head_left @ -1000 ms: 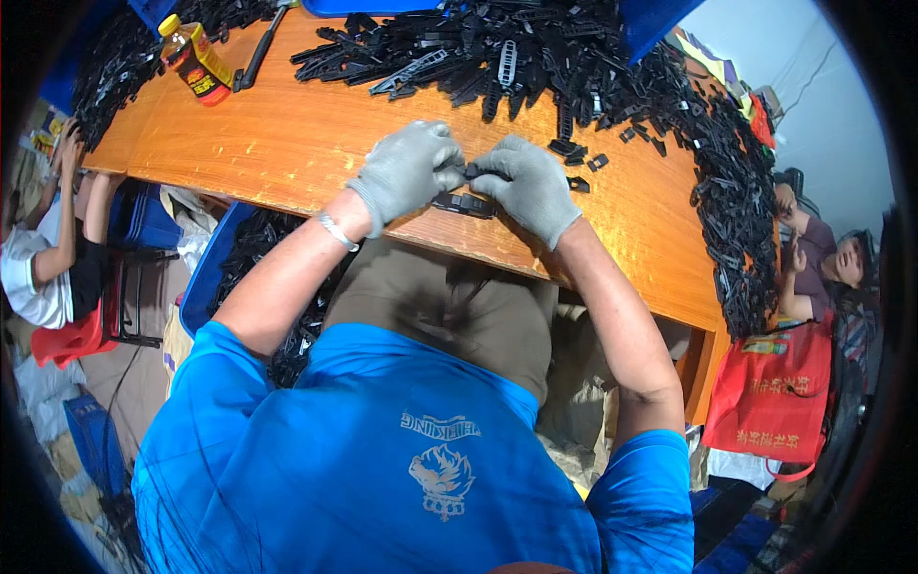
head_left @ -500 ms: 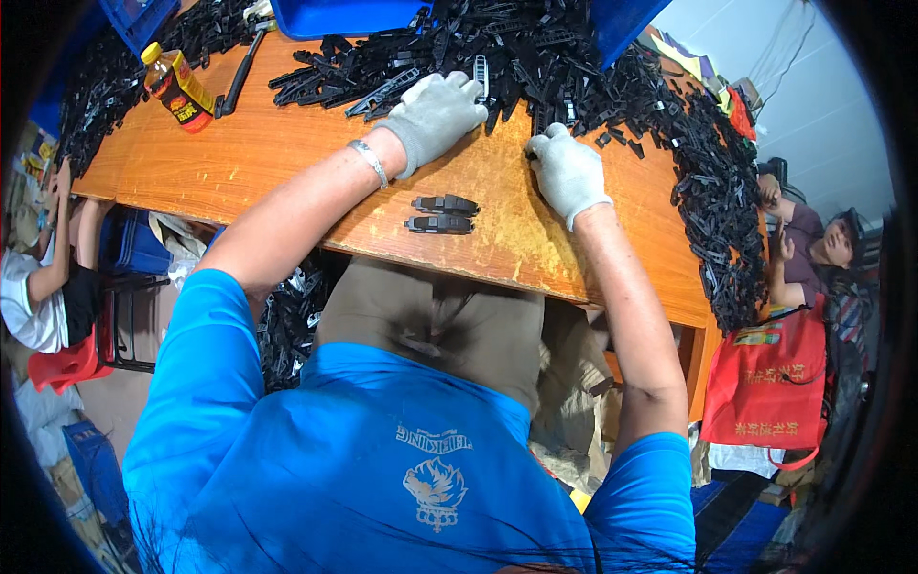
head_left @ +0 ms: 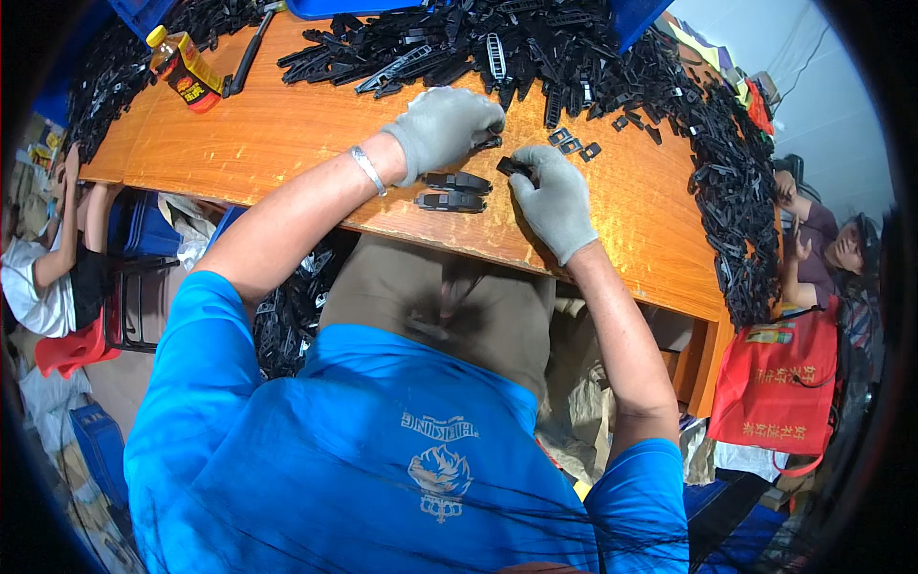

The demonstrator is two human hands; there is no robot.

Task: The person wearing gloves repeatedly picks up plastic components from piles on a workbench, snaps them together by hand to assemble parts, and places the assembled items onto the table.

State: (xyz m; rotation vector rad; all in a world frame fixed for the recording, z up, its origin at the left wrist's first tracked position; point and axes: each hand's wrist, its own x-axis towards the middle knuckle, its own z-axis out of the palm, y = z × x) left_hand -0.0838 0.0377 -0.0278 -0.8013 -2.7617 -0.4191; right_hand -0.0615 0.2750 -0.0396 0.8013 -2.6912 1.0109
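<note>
Mid-piece, by the look of it, at a glossy orange-brown wooden table (head_left: 277, 158).
Pinching a short, blocky black plastic piece (head_left: 509, 166) in the grey-gloved right hand (head_left: 555, 196); grasping a slim black plastic part (head_left: 491, 143), mostly covered, in the grey-gloved left hand (head_left: 443, 124). Seemingly done: two long black plastic clips (head_left: 452, 202), side by side near the front edge. Seemingly left: three small, squarish black plastic pieces (head_left: 571, 145) beyond the right hand, plus a broad heap of loose black plastic strips (head_left: 535, 48).

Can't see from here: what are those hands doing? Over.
Left hand curled at black part. Right hand pinching small black piece. Two elongated pieces near table edge; black heap beyond.
</note>
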